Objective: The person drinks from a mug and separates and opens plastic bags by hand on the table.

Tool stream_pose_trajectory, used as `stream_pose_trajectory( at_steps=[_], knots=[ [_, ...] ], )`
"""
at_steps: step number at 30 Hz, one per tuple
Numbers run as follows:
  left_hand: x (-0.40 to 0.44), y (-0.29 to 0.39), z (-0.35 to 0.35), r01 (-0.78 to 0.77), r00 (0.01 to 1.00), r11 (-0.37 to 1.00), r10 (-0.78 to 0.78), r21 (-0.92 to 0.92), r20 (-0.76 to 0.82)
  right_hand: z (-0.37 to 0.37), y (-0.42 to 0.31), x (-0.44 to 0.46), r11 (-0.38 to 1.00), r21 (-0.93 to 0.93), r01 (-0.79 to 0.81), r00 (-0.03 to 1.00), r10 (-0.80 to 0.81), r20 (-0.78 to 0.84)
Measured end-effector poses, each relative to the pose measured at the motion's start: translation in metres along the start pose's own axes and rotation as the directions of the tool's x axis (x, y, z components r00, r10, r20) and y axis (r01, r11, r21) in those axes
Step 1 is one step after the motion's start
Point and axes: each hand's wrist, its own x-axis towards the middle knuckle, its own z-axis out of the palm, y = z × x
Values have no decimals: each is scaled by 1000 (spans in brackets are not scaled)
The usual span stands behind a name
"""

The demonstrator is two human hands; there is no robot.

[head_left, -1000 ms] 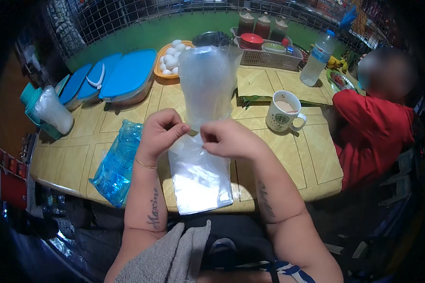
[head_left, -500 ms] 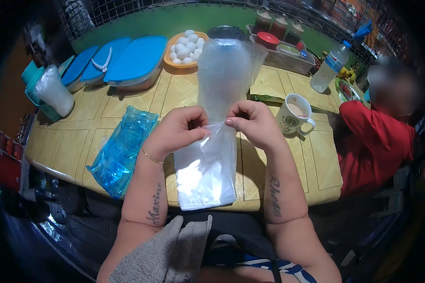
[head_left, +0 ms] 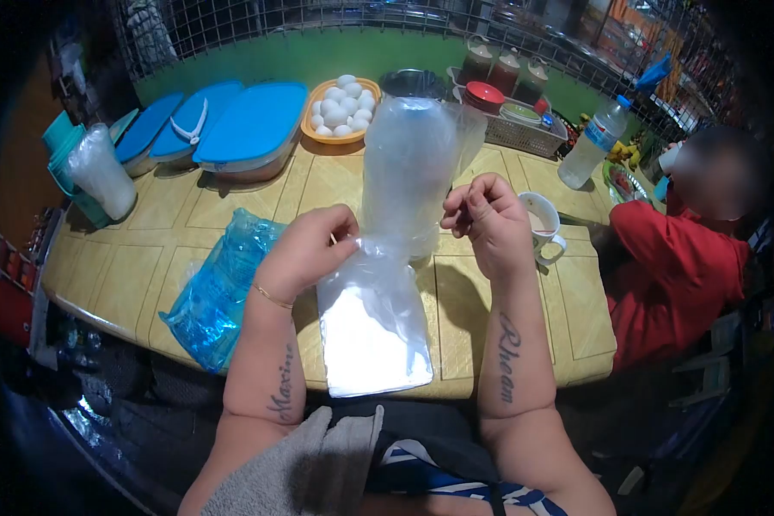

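A stack of clear plastic bags point(head_left: 374, 344) lies on the table in front of me. From it a puffed-up clear bag point(head_left: 408, 163) stretches toward the back of the table. My left hand point(head_left: 318, 245) pinches the plastic at the upper left edge of the stack, thumb against finger. Raised to the right of the puffed bag, my right hand point(head_left: 490, 219) has its fingers curled together, and whether anything thin is between them I cannot make out. A mug point(head_left: 537, 219) with a milky drink stands just behind that hand, partly hidden by it.
A blue plastic pack point(head_left: 224, 292) lies left of my left arm. Blue-lidded containers point(head_left: 254, 120), an orange basket of eggs point(head_left: 340, 112) and a grey condiment basket point(head_left: 529, 133) line the back. A water bottle point(head_left: 592, 142) stands right, near a person in red point(head_left: 675, 267).
My right hand has come off the plastic and moved up and right. My left hand has shifted slightly left. The person at the right has raised a cup to the face.
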Motion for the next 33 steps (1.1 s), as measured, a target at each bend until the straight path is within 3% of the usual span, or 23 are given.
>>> stream_pose_trajectory(
  at_steps=[3, 5, 7, 9, 13, 16, 18, 21, 24, 26, 29, 30, 33],
  knots=[
    [1, 0, 1, 31, 997, 993, -38, -110, -65, 6, 1, 0, 970, -92, 225, 964, -208, 163],
    [2, 2, 4, 19, 996, 977, -36, -214, -80, 17, -3, -7, 847, -428, 314, 939, -212, 271],
    [2, 2, 9, -21, 996, 946, -7, -325, -84, 26, -1, -10, 734, -594, 330, 928, -138, 346],
    [4, -1, 10, -38, 996, 924, 5, -380, -86, 29, 3, -10, 714, -639, 287, 920, -19, 392],
    [8, -11, 8, -51, 992, 912, -1, -407, -126, 25, 1, -10, 843, -530, 88, 989, -138, -56],
    [10, -9, 8, -17, 962, 939, -77, -343, -261, 13, -3, -7, 801, -516, 304, 886, -437, -156],
    [10, -11, 12, -112, 929, 959, 9, -260, -369, 10, -6, -8, 760, -518, 393, 822, -543, -172],
    [4, -7, 15, -354, 862, 914, 235, -201, -449, 14, -6, -11, 838, -340, 427, 871, -482, -95],
    [2, 4, 18, -531, 783, 844, 455, -74, -424, 15, 0, -14, 874, -322, 365, 925, -380, 17],
    [-1, 25, 23, -607, 702, 792, 573, 66, -423, 17, -4, -14, 827, -337, 450, 893, -416, 172],
    [0, 12, 32, -566, 783, 822, 518, -52, -344, 29, -14, -14, 673, -504, 541, 841, -437, 319],
    [0, 12, 37, -538, 808, 819, 434, -201, -398, 35, -21, -15, 571, -592, 569, 821, -439, 365],
    [-1, 13, 34, -454, 844, 864, 338, -219, -417, 24, -13, -13, 403, -768, 497, 851, -400, 341]
  ],
)
